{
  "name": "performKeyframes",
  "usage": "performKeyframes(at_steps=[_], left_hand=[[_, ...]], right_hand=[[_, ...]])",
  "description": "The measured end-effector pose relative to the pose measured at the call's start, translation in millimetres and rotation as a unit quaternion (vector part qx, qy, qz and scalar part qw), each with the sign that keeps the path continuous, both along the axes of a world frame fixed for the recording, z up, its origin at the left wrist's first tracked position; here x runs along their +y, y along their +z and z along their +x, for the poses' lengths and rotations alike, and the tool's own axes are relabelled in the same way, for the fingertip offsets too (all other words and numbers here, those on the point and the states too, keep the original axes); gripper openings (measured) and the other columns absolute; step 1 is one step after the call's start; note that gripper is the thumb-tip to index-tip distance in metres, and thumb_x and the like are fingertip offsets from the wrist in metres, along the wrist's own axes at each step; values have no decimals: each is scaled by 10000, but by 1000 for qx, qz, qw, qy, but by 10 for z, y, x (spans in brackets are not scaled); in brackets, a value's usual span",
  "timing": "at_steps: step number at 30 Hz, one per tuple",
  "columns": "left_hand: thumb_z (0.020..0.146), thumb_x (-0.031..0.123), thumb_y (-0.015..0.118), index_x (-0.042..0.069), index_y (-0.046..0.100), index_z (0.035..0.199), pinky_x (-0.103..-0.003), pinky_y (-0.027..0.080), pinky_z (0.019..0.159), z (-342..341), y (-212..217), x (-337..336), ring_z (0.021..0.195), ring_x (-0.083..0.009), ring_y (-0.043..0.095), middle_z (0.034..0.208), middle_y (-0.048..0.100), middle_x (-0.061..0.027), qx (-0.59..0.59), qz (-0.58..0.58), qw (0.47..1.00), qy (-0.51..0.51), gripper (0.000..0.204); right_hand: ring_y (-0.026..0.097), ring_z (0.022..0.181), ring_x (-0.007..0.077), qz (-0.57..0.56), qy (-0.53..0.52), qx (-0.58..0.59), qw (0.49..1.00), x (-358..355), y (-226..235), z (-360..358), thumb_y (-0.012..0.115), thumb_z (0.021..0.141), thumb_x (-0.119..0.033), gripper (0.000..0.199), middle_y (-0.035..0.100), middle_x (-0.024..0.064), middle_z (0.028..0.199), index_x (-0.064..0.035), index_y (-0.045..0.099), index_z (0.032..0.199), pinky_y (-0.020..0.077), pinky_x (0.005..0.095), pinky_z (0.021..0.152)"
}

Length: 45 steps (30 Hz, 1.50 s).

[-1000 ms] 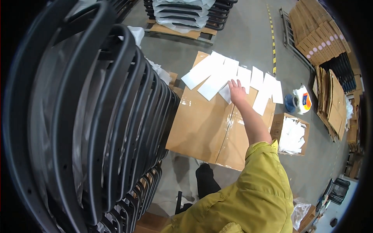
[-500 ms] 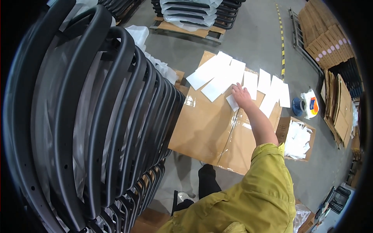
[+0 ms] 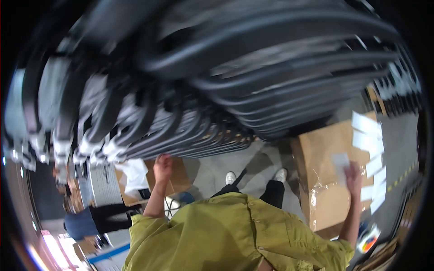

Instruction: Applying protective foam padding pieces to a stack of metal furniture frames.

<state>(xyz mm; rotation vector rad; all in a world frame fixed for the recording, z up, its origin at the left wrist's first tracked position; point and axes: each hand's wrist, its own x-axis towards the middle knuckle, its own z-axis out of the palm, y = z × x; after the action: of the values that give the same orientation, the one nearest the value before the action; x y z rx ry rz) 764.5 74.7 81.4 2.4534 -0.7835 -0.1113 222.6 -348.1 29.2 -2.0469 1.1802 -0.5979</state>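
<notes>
My right hand (image 3: 354, 177) is closed on a small white slip of paper (image 3: 340, 163), blurred by motion, over the brown cardboard (image 3: 332, 149) at the right. More white slips (image 3: 367, 133) overlap along the cardboard's far right side. My left hand (image 3: 162, 168) is raised at the left with its fingers curled in and nothing visible in them. Just beyond it stands a large stack of black curved tubular frames (image 3: 280, 74), with translucent wrapping between them.
A person (image 3: 83, 223) in dark clothes is at the far left. Near my left hand is an open carton (image 3: 174, 176) beside white wrapping (image 3: 134, 176). Another frame stack (image 3: 398, 88) stands at the far right. A white and orange bag (image 3: 368, 239) lies at the lower right.
My view has swung left toward the frame stack, so the cardboard now sits at the right. My right hand has lifted a white slip off the cardboard. My left hand has come into view.
</notes>
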Motion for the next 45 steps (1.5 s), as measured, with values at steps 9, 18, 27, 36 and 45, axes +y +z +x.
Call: performKeyframes(at_steps=[9, 18, 27, 36, 45], left_hand=[[722, 59, 571, 18, 537, 952, -372, 389, 769, 62, 1583, -47, 816, -302, 531, 877, 568, -139, -274, -73, 943, -175, 236], [769, 174, 514, 105, 555, 980, -395, 430, 716, 787, 1429, 3, 855, -323, 535, 909, 572, -131, -201, 91, 954, -205, 226], [701, 149, 617, 56, 590, 863, -357, 393, 647, 637, 1292, 9, 702, -304, 543, 757, 582, -119, -176, -142, 969, -103, 189], [693, 51, 623, 55, 572, 751, -317, 365, 633, 550, 1317, 143, 554, -204, 498, 639, 553, -34, -258, -250, 910, -205, 78], [608, 128, 688, 93, 572, 810, -285, 425, 586, 780, 1286, 62, 709, -164, 555, 886, 597, -6, -354, -176, 834, -385, 236]], right_hand=[[500, 798, 87, 374, 351, -226, 828, 2406, 802, 3769, 498, 816, -84, 228, 562, 30, 890, 1, 511, 1027, 418, 236, 711], [502, 855, 99, 485, 225, -409, 740, 3115, 1098, 5140, 482, 803, -7, 205, 569, 42, 934, 0, 537, 1000, 387, 240, 777], [556, 801, 124, 662, 206, -356, 627, 3411, 956, 4953, 626, 738, -108, 245, 582, 40, 884, -41, 546, 960, 453, 248, 705], [593, 731, 171, 572, 167, -337, 729, 3134, 1289, 4904, 557, 793, -122, 172, 592, 89, 849, 4, 547, 909, 494, 274, 646], [596, 739, 174, 565, 162, -392, 708, 3269, 1195, 4920, 541, 771, -16, 131, 598, 96, 831, 10, 554, 900, 505, 288, 683]])
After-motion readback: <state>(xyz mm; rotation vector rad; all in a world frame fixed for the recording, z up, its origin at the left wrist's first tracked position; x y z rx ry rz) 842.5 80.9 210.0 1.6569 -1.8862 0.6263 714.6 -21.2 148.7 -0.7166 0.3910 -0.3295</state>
